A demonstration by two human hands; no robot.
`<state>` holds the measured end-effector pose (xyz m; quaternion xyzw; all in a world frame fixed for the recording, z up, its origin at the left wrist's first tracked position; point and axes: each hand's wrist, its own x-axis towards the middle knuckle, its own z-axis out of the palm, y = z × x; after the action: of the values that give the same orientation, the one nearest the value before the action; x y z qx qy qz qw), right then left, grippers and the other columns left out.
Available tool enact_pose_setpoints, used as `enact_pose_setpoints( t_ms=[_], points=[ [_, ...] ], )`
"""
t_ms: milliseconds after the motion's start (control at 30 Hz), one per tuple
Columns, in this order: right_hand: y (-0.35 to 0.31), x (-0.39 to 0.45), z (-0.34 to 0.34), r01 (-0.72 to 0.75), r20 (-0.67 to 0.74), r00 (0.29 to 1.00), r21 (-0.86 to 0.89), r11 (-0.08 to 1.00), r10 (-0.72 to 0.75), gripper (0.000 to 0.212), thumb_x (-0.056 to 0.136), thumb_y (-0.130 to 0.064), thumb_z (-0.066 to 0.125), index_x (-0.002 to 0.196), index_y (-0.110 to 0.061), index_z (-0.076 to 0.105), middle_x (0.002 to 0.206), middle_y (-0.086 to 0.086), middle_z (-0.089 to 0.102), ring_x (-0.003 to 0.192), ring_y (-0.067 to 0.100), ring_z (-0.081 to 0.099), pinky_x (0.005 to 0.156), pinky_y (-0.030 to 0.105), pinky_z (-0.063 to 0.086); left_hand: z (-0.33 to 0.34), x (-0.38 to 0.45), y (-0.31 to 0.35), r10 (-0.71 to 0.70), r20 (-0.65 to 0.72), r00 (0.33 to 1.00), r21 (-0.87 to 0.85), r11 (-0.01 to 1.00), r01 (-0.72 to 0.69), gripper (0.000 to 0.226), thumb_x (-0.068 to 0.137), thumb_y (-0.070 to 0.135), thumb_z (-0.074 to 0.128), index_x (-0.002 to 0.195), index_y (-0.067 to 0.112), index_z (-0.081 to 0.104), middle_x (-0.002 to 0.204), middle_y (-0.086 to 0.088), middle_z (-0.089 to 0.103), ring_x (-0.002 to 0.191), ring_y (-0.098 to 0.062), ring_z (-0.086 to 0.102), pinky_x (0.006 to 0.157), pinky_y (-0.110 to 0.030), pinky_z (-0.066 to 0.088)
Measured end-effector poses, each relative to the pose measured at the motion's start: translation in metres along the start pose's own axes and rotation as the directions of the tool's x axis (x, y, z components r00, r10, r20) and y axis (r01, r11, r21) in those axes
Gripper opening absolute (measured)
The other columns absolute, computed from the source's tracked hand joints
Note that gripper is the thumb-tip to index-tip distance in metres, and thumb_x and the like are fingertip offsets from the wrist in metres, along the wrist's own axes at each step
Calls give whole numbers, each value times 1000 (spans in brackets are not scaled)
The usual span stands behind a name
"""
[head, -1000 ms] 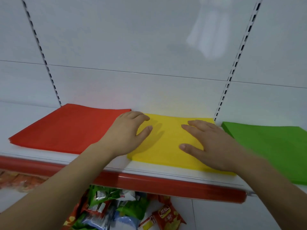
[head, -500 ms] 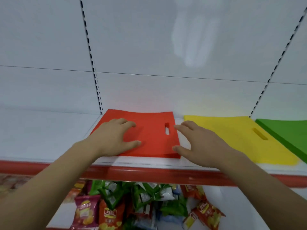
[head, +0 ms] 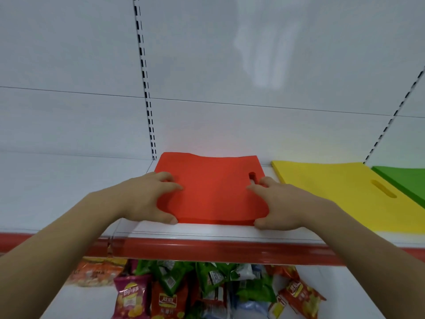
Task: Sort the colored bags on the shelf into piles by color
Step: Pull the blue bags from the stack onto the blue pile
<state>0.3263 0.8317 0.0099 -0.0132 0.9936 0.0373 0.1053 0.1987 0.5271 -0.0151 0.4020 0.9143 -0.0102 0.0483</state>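
Note:
A stack of red bags point(head: 213, 194) with a handle slot lies on the white shelf point(head: 57, 192) in front of me. My left hand point(head: 147, 199) grips its left edge, curled fingers on top and thumb at the front corner. My right hand point(head: 280, 203) grips the right edge the same way, fingertips beside the slot. The stack's back edge bows slightly between them. To the right lies a yellow stack point(head: 333, 192), and a green stack point(head: 404, 180) shows at the far right edge.
A red rail point(head: 207, 249) with a clear lip runs along the shelf's front. Several snack packets point(head: 184, 291) fill the shelf below. A slotted upright point(head: 147, 100) stands on the white back wall behind the red stack's left corner.
My view has swung left from the yellow stack to the red one. Both hands left the yellow stack, flattened on the red stack, and now curl round its two side edges.

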Motion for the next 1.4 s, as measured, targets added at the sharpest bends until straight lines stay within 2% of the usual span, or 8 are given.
enact_pose_setpoints(
  t_ms=[467, 633, 800, 967, 1100, 1167, 1267, 1400],
  points=[
    [9, 5, 0, 66, 17, 998, -18, 998, -65, 86, 73, -53, 60, 148, -32, 25, 144, -4, 30, 115, 21, 51, 92, 35, 48, -8, 4, 3, 100, 60, 993, 167, 980, -109, 70, 80, 65, 56, 142, 38, 38, 137, 15, 41, 123, -10, 45, 97, -35, 45],
    [6, -2, -9, 50, -8, 999, -135, 990, -52, 86, 76, -68, 55, 148, -34, 22, 153, -1, 21, 128, 22, 45, 97, 40, 47, -5, 0, 0, 78, 59, 995, 176, 981, -87, 70, 81, 70, 52, 142, 38, 38, 138, 15, 42, 124, -10, 44, 97, -35, 46],
    [-28, 13, -11, 94, -327, 931, -208, 974, -160, 72, 89, -71, 30, 148, -29, 27, 154, 2, 28, 137, 25, 32, 110, 42, 33, -5, -3, 3, 29, 60, 998, 179, 983, -39, 72, 82, 72, 50, 143, 37, 37, 139, 13, 41, 126, -12, 42, 97, -36, 46],
    [-48, 54, 25, 257, -177, 947, -83, 963, -268, 67, 95, -66, 18, 154, -34, 11, 163, -1, 4, 149, 17, -1, 121, 42, 3, -5, -5, 3, 15, 45, 999, 180, 983, -23, 71, 82, 74, 48, 141, 37, 39, 137, 15, 44, 124, -11, 44, 97, -37, 45],
    [-43, 61, 41, 284, -158, 945, -41, 958, -287, 77, 87, -71, -4, 154, -35, 3, 163, -4, -3, 149, 14, -7, 121, 42, 0, -5, -5, 10, -30, 22, 999, 192, 981, 25, 83, 74, 90, 30, 137, 37, 44, 131, 15, 50, 122, -11, 45, 104, -39, 36],
    [-43, 63, 44, 291, -168, 940, -50, 955, -295, 84, 81, -72, -11, 154, -33, 4, 163, -3, -1, 149, 15, -5, 121, 42, 2, -2, 4, 27, -51, -110, 993, 142, 988, 66, 90, 75, 91, 14, 137, 35, 46, 134, 11, 51, 127, -15, 44, 109, -42, 31],
    [-43, 64, 46, 297, -204, 932, -40, 954, -299, 88, 81, -72, -12, 155, -27, 8, 163, -1, 3, 150, 15, -1, 121, 41, 5, 15, 35, 63, -18, -302, 953, 40, 999, 31, 73, 91, 66, 7, 141, 27, 43, 140, 4, 49, 133, -21, 39, 112, -44, 29],
    [-42, 64, 47, 290, -209, 934, -32, 957, -290, 88, 83, -70, -9, 155, -22, 4, 163, -5, 0, 149, 11, -4, 121, 39, 3, 47, 51, 76, -191, -223, 956, -101, 980, 173, 57, 102, 49, 15, 154, 27, 19, 160, 2, 21, 148, -20, 11, 120, -49, 7]
  ],
)
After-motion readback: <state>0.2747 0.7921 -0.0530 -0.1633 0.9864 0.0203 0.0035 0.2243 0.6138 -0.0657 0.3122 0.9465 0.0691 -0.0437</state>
